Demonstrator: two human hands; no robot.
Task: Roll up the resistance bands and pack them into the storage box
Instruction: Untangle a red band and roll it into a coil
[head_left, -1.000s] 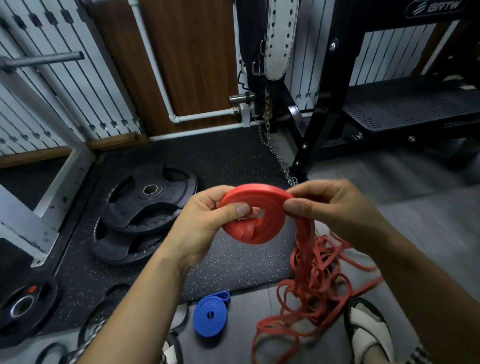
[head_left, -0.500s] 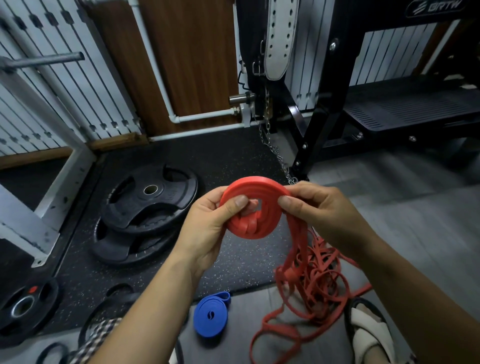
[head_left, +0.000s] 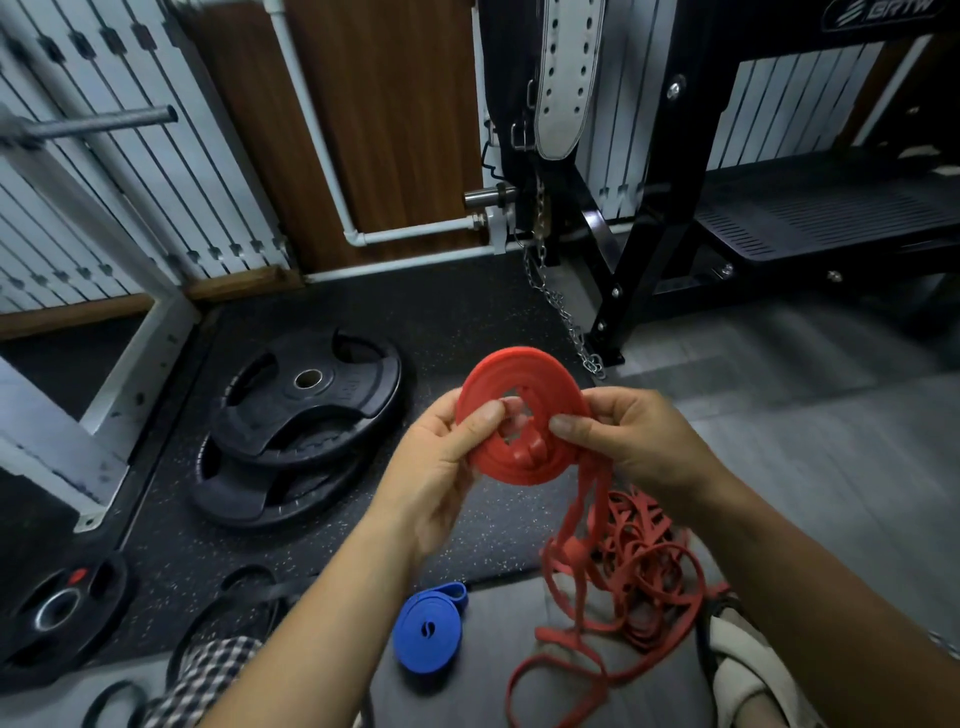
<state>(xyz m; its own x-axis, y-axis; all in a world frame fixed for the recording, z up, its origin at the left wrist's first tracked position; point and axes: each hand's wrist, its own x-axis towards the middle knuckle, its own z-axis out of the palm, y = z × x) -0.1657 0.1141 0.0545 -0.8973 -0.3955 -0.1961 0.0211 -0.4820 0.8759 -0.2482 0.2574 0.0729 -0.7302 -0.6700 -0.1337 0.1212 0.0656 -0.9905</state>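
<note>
Over the gym floor (head_left: 805, 467) I hold the half-wound red band (head_left: 488, 379) in the air, left hand (head_left: 436, 467) and right hand (head_left: 639, 441) each keeping a pinching grip on its coil, and should either slacken, the heavy tangled tail (head_left: 592, 499) could pull the turns loose.

Ahead of you a black speckled rubber mat (head_left: 467, 312) carries stacked black weight plates (head_left: 353, 400) near its left edge; grey floor (head_left: 831, 447) lies past its right edge. Behind stand white slatted wall panels (head_left: 78, 218), a wooden panel (head_left: 405, 130) and a black bench frame (head_left: 660, 218).
</note>
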